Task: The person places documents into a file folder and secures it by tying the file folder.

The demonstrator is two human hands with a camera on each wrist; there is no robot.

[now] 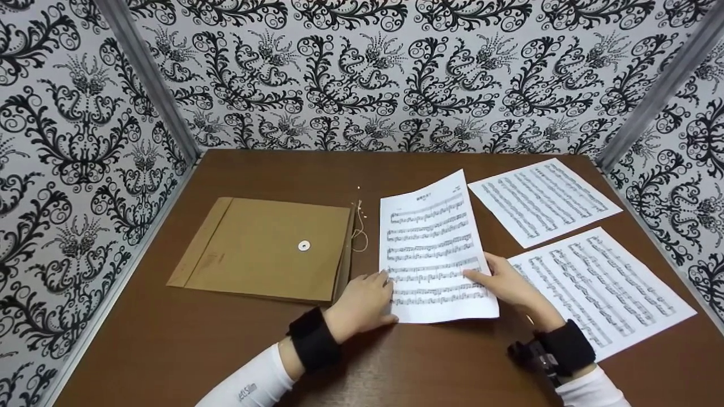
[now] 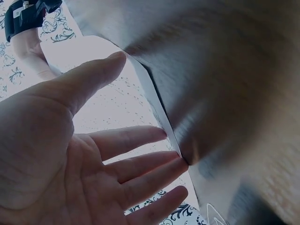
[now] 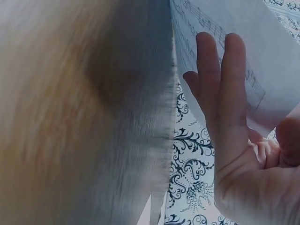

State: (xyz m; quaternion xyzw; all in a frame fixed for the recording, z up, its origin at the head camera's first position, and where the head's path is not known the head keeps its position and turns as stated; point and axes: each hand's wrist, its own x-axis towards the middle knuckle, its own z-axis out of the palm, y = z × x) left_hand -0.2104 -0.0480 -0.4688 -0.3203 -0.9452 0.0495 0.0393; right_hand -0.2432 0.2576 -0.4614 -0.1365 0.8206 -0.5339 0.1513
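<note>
Bearing black staves (image 1: 432, 240), white paper (image 1: 438, 265) meets both hands (image 1: 363, 299) (image 1: 511, 285): left outspread, right pinching it.

Left forearm (image 1: 289, 357) angles up-right from bottom edge; left hand (image 1: 362, 302) has fingers (image 2: 152, 183) extended, slightly spread, thumb (image 2: 93, 77) held apart. Right forearm (image 1: 594, 390) angles up-left from lower right; right hand (image 1: 509, 285) pinches, thumb in front, two fingers straight behind. Black wristbands (image 1: 315, 339), white sleeves (image 1: 251, 379) both sides. Hands apart, roughly level.
</note>
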